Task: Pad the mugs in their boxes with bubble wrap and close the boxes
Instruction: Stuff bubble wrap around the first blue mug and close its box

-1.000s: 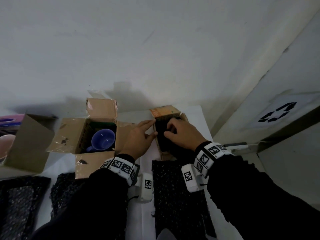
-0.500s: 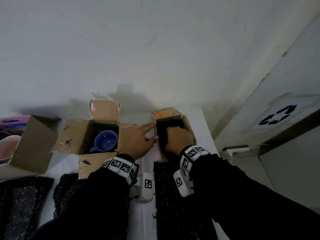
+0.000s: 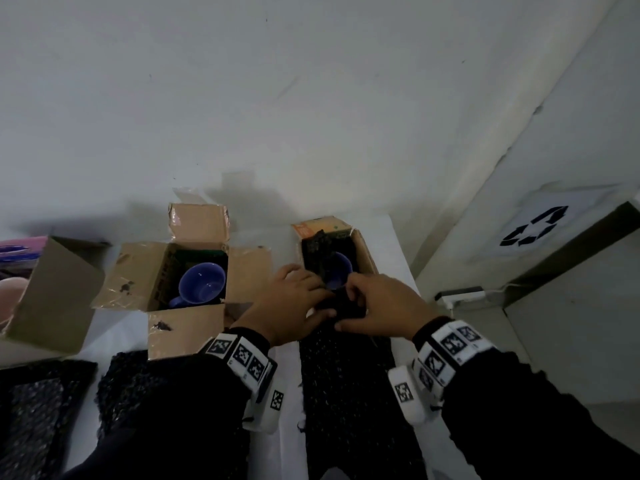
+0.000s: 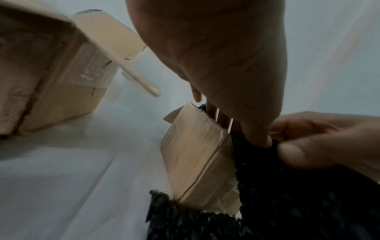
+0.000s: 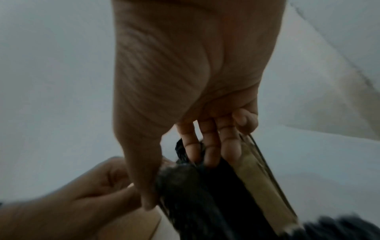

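Observation:
The small right box (image 3: 363,252) stands open and holds a blue mug (image 3: 338,274), with black bubble wrap (image 3: 317,252) lining its left and far sides. A strip of that bubble wrap (image 3: 346,368) runs from the table up over the box's near rim. Both hands meet at that rim. My left hand (image 3: 311,296) pinches the wrap, thumb (image 4: 259,138) on top. My right hand (image 3: 356,299) grips the same fold between thumb (image 5: 148,194) and fingers (image 5: 193,151). A second blue mug (image 3: 201,285) sits bare in the open middle box (image 3: 180,327).
A third open box (image 3: 52,296) with a pink mug (image 3: 12,292) stands at the far left. More black bubble wrap sheets (image 3: 38,410) lie along the near edge. The wall is close behind the boxes. The table's right edge (image 3: 408,271) borders a recycling bin (image 3: 533,230).
My right hand has come up out of the right box, uncovering the mug, and now grips the wrap at the near rim. My left hand moved from the box's side onto the wrap.

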A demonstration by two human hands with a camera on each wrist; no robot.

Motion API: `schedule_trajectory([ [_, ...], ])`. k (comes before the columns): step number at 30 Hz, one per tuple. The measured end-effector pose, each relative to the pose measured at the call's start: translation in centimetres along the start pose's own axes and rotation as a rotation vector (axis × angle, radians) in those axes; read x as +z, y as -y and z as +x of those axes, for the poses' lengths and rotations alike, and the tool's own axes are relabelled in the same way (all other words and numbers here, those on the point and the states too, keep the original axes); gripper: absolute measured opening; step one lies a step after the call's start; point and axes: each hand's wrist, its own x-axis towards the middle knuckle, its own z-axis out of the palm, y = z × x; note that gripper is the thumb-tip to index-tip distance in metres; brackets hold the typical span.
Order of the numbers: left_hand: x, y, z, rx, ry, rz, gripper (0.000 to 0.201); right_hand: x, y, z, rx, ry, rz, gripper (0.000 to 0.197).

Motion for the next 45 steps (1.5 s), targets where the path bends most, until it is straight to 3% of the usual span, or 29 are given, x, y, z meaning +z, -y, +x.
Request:
schedule_trajectory([
  [2,0.5,0.2,-0.4,0.006,0.018,0.051,0.047,1.5,0.3,-1.3,0.006,-0.026,-0.052,0.049],
  [5,1.1,0.5,-0.5,-0.008,0.008,0.096,0.047,2.1,0.6,-1.7,0.038,-0.108,0.001,0.032],
  [8,1.4,0.3,-0.2,-0.020,0.010,0.123,0.048,0.6,0.6,-1.0,0.046,-0.322,0.095,0.026],
  [11,1.9,0.1,-0.1,-0.046,-0.039,0.127,0.050,0.0,1.6,0.4,-0.053,-0.457,0.023,0.015],
  [13,2.1,0.1,0.0,-0.062,-0.076,0.128,0.050,0.6,1.7,1.4,-0.106,-0.422,-0.043,0.011],
  [17,1.8,-0.4,-0.1,-0.095,-0.057,0.093,0.043,1.6,0.6,1.6,-0.098,-0.198,-0.141,0.005],
  [20,0.8,-1.0,0.2,-0.169,-0.040,-0.038,0.043,1.5,0.1,0.8,-0.129,-0.060,-0.165,0.024],
  [22,0.6,-1.4,0.4,-0.154,-0.080,-0.024,0.046,1.3,-0.3,0.8,-0.173,-0.052,-0.230,0.033],
  [25,1.7,-1.0,0.2,-0.098,-0.104,0.026,0.028,1.1,-0.5,1.0,-0.151,-0.033,-0.407,0.050],
  [27,2.3,-0.6,-0.1,-0.083,-0.098,0.031,0.029,1.0,-0.6,1.1,-0.129,-0.009,-0.402,0.060],
  [30,2.3,-0.8,-0.6,-0.070,-0.085,0.071,0.037,0.3,-0.9,1.5,-0.087,0.068,-0.340,0.047],
  [32,2.2,-1.0,-0.7,-0.089,-0.047,0.088,0.043,0.1,-1.0,1.6,-0.088,0.019,-0.196,0.021],
  [35,2.0,-1.1,-0.7,-0.106,-0.013,0.082,0.044,0.0,-0.9,1.7,-0.061,-0.233,0.041,0.025],
  [36,1.9,-1.1,-0.7,-0.112,-0.006,0.078,0.041,-0.1,-0.9,1.8,-0.052,-0.256,0.051,0.026],
  [40,1.8,-0.9,-1.0,-0.129,0.012,0.056,0.032,0.5,-0.8,1.6,-0.108,-0.070,-0.259,0.018],
  [45,1.4,-1.4,-0.4,-0.134,0.068,0.100,0.052,1.4,-1.7,0.6,-0.124,-0.038,-0.413,0.058],
])
